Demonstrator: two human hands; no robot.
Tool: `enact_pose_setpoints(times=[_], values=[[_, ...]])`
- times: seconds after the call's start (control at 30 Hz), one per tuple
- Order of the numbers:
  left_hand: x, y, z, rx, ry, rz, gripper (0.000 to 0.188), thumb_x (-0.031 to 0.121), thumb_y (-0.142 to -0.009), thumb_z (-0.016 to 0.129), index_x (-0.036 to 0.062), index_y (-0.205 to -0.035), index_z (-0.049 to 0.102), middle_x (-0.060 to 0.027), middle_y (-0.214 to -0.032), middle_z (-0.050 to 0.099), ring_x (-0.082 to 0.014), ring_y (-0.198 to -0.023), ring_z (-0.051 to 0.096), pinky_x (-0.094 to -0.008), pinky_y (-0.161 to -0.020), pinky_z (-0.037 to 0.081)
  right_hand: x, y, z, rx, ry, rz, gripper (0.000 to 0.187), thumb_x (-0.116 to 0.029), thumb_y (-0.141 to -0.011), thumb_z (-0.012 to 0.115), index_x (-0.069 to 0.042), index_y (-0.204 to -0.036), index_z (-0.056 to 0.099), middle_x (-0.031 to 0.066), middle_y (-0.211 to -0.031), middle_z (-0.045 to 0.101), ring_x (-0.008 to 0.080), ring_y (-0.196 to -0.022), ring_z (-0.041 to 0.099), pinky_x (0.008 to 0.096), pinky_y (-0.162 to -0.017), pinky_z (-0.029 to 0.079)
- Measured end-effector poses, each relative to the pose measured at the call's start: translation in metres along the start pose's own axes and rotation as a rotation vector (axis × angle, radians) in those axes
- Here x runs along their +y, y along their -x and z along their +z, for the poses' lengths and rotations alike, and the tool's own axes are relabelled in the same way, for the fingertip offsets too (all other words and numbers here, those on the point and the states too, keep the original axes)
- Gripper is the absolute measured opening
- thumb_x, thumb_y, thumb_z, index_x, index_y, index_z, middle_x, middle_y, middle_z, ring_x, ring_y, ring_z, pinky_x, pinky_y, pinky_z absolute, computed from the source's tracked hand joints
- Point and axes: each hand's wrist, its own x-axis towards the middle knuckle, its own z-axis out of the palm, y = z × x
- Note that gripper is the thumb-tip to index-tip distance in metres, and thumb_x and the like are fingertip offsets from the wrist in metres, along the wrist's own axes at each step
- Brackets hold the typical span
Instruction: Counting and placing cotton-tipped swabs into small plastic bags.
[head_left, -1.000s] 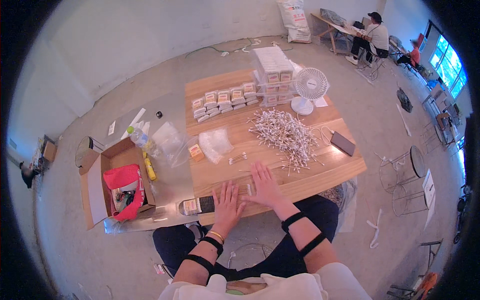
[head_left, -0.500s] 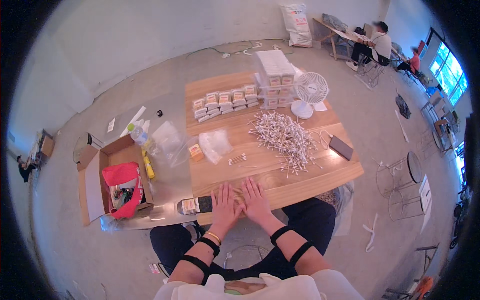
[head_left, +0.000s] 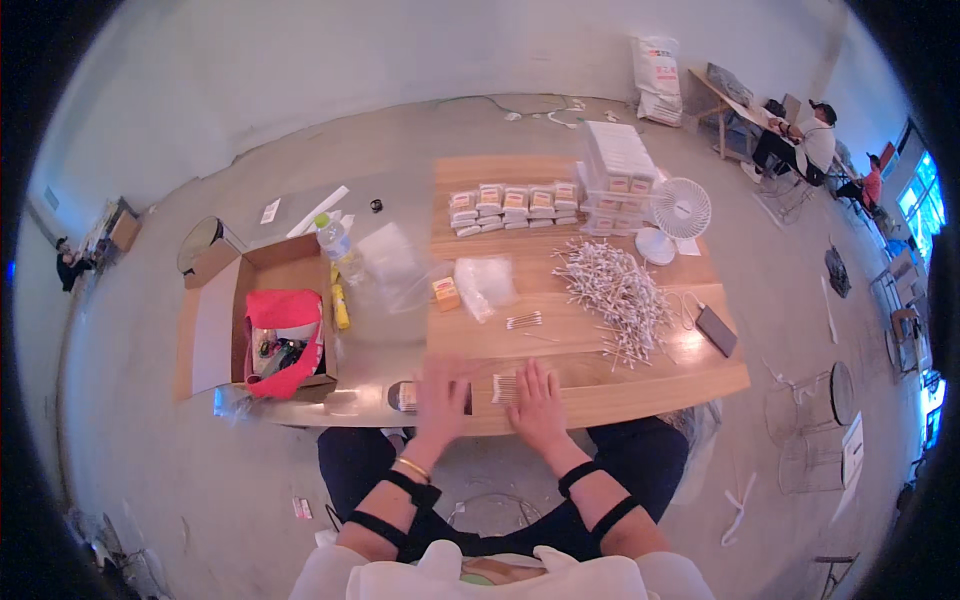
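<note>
At the table's front edge, my right hand (head_left: 539,405) lies open and flat, its fingers touching the right side of a neat row of cotton swabs (head_left: 502,389). My left hand (head_left: 439,405) is smeared by motion over a dark flat pad (head_left: 463,397); whether it holds anything is hidden. Left of that hand, a small labelled pack of swabs (head_left: 407,396) rests on the pad. A few loose cotton swabs (head_left: 524,320) lie farther back. Beyond them to the right spreads a big heap of cotton swabs (head_left: 615,300).
Clear plastic bags (head_left: 485,285) and an orange-white label stack (head_left: 445,293) lie mid-table. Filled packs (head_left: 515,200) line the back, beside stacked boxes (head_left: 617,160) and a white fan (head_left: 680,208). A power bank (head_left: 716,331) sits right; an open carton (head_left: 215,330) stands left.
My hands have drawn apart: the left has moved away from the right, over the pad. The swab row between them now shows. The whole view has shifted as my head turned.
</note>
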Motion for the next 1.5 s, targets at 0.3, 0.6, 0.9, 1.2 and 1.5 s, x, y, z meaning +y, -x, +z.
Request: enact_pose_setpoints(times=[0.3, 0.6, 0.9, 1.2, 1.5], values=[[-0.114, 0.026, -0.045, 0.228, 0.084, -0.449, 0.048, 0.040, -0.108, 0.048, -0.0002, -0.132, 0.057, -0.0277, -0.113, 0.067, -0.0415, -0.105, 0.066, -0.0477, -0.093, 0.051, -0.089, -0.027, 0.026, 0.059, -0.041, -0.081, 0.080, -0.044, -0.099, 0.054, 0.000, -0.160, 0.030, 0.0207, -0.168, 0.027, 0.0345, -0.158, 0.019, 0.0549, -0.128, 0.012], [-0.121, 0.008, -0.021, 0.273, 0.305, -0.628, 0.063, 0.050, -0.106, 0.053, -0.0062, -0.080, 0.067, -0.0198, -0.068, 0.064, -0.0329, -0.068, 0.064, -0.0449, -0.070, 0.051, -0.098, -0.027, 0.025, 0.042, -0.050, -0.118, 0.079, -0.043, -0.099, 0.054, -0.001, -0.161, 0.029, 0.0194, -0.168, 0.027, 0.0340, -0.159, 0.018, 0.0548, -0.128, 0.011], [-0.145, 0.010, -0.009, 0.305, 0.261, -0.497, 0.063, 0.050, -0.105, 0.054, -0.0059, -0.078, 0.069, -0.0197, -0.065, 0.063, -0.0290, -0.061, 0.062, -0.0443, -0.064, 0.049, -0.102, -0.026, 0.021, 0.037, -0.062, -0.118, 0.076, -0.040, -0.099, 0.054, -0.004, -0.161, 0.030, 0.0156, -0.170, 0.026, 0.0317, -0.159, 0.018, 0.0552, -0.128, 0.011], [-0.137, 0.008, -0.009, 0.250, 0.432, -0.569, 0.061, 0.048, -0.106, 0.054, -0.0055, -0.082, 0.070, -0.0133, -0.063, 0.063, -0.0225, -0.057, 0.060, -0.0408, -0.061, 0.051, -0.102, -0.025, 0.026, 0.032, -0.023, -0.106, 0.080, -0.046, -0.099, 0.055, -0.002, -0.161, 0.029, 0.0169, -0.170, 0.025, 0.0328, -0.159, 0.018, 0.0556, -0.128, 0.011], [-0.137, 0.006, -0.005, 0.337, 0.392, -0.454, 0.058, 0.045, -0.108, 0.052, -0.0063, -0.083, 0.065, -0.0189, -0.071, 0.064, -0.0259, -0.068, 0.060, -0.0432, -0.071, 0.049, -0.145, -0.037, 0.029, -0.008, -0.169, -0.124, 0.099, -0.061, -0.095, 0.057, 0.006, -0.160, 0.024, 0.0229, -0.169, 0.023, 0.0351, -0.159, 0.017, 0.0552, -0.128, 0.011]])
